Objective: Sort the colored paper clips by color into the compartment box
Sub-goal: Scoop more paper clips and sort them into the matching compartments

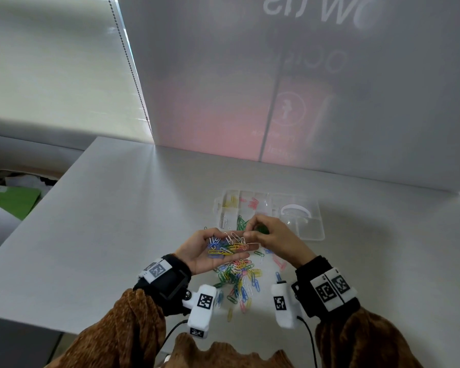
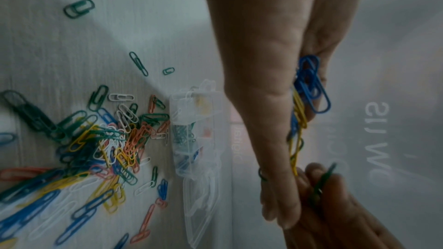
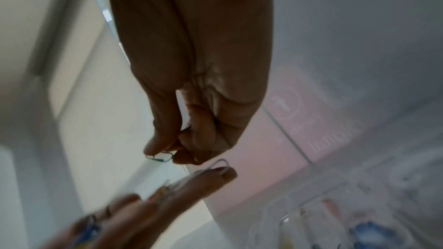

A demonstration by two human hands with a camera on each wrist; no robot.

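Note:
My left hand (image 1: 230, 244) is turned palm up above the table and holds a handful of mixed paper clips (image 1: 223, 248), yellow, blue and white, with the thumb pressing them against the fingers (image 2: 263, 101). My right hand (image 1: 250, 232) meets it at the fingertips, pinching a green clip (image 3: 160, 157) between thumb and forefinger, with more green (image 1: 262, 229) in its palm. The clear compartment box (image 1: 311, 235) lies just beyond both hands, with yellow, pink, white and green clips in separate cells. A loose heap of clips (image 1: 239, 280) lies under my hands.
A frosted glass wall (image 1: 276, 102) rises behind the white table (image 1: 117, 221). The table's left edge drops to a green sheet (image 1: 14, 200). A white ring (image 1: 295, 209) sits in the box's right part. Stray clips (image 2: 79, 8) lie apart from the heap.

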